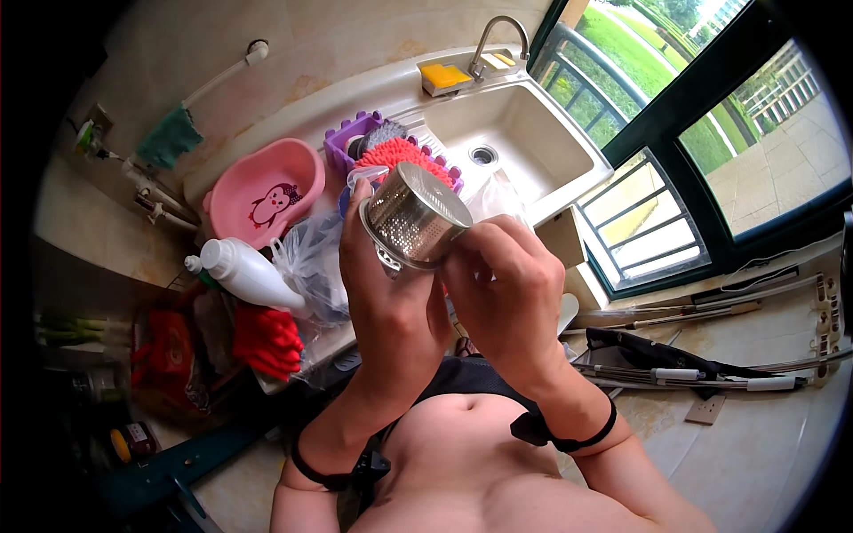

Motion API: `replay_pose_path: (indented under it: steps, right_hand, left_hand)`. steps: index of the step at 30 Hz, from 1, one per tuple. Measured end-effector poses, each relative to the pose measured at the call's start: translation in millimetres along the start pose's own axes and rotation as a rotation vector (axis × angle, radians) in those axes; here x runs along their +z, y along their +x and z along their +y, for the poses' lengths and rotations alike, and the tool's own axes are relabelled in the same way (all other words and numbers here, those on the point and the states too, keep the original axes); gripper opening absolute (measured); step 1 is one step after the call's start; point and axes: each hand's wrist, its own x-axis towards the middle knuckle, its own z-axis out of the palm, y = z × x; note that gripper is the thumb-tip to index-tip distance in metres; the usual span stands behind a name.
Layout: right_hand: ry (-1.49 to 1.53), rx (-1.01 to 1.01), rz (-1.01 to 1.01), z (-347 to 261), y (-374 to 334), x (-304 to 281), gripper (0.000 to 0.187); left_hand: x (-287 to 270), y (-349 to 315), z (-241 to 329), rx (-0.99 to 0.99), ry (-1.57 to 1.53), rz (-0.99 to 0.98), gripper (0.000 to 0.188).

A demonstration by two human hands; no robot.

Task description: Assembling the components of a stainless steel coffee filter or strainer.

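A shiny metal strainer basket (pixel 416 218), round with rows of small holes, is held up tilted in front of me. My left hand (pixel 395 311) grips it from the left, the thumb along its side and the fingers hidden behind. At the basket's right edge, my right hand (pixel 511 289) has its fingers bent and pinched against the metal. What lies inside that pinch is partly hidden. Behind the basket are a red shaggy cloth (pixel 410 158) and a purple plastic basket (pixel 338 147). A black strap with a small device circles each wrist.
A white sink (pixel 542 133) with a curved faucet (pixel 505 28) stands beyond, a yellow sponge (pixel 442 76) on its ledge. Leftward are a pink basin (pixel 267 191), a white bottle (pixel 249 274), clear plastic bags (pixel 315 262) and red cloth (pixel 267 342). Poles (pixel 702 373) lie at the right.
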Motion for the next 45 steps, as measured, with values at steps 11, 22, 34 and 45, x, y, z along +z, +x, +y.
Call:
replay_pose_path:
  steps: [11,22,34,45]
  right_hand:
    - [0.292,0.338,-0.05,-4.9,2.8,7.2,0.015]
    - [0.093,-0.107,-0.136,22.6,4.3,-2.8,0.018]
    - [-0.148,-0.313,-0.186,20.3,10.8,-19.7,0.024]
    - [-0.027,-0.146,-0.147,7.7,-1.0,-21.0,0.022]
  left_hand:
    - [-3.0,-1.1,-4.1,0.017,0.131,-0.033,0.041]
    - [-9.4,-3.3,-7.9,-0.147,-0.06,-0.173,0.045]
    - [-2.6,-1.0,-15.7,-0.354,-0.495,-0.134,0.052]
    - [0.2,-0.3,-6.2,-0.119,-0.198,0.011,0.096]
